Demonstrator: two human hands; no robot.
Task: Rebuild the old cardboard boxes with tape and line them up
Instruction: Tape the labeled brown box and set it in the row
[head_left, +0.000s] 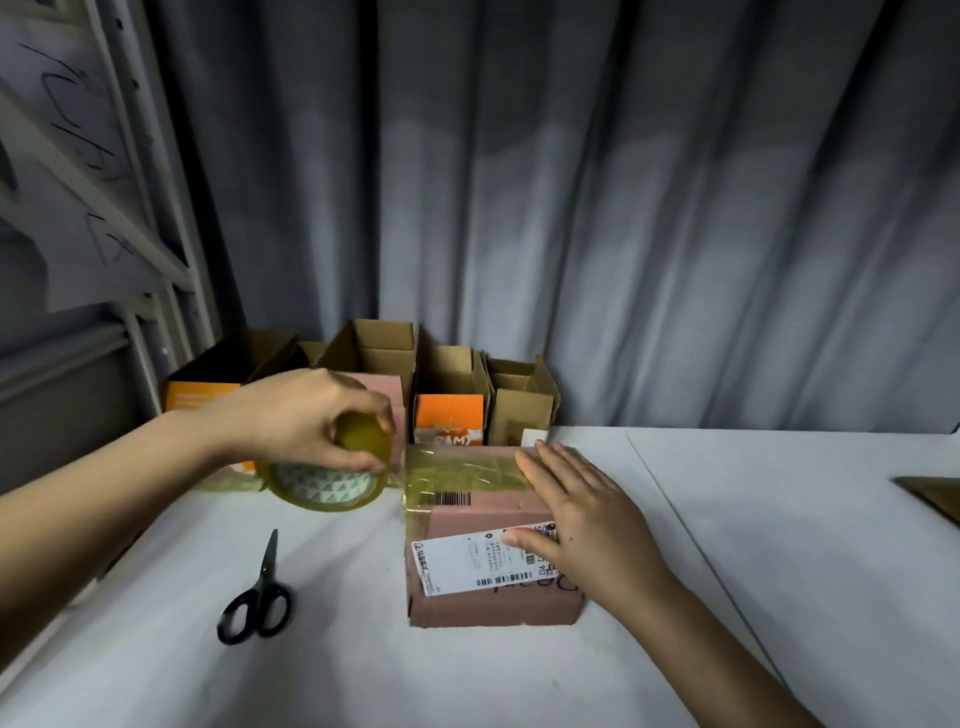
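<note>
2 hands (311, 421) (582, 514), tape roll (324, 486) half hidden

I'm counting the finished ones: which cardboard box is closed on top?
The pink box at the front, with the shipping label. Those lined up behind stand open-topped.

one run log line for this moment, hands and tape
left hand: grips tape roll | right hand: flat on pink box, pressing tape strip | scissors: idle on table
</note>
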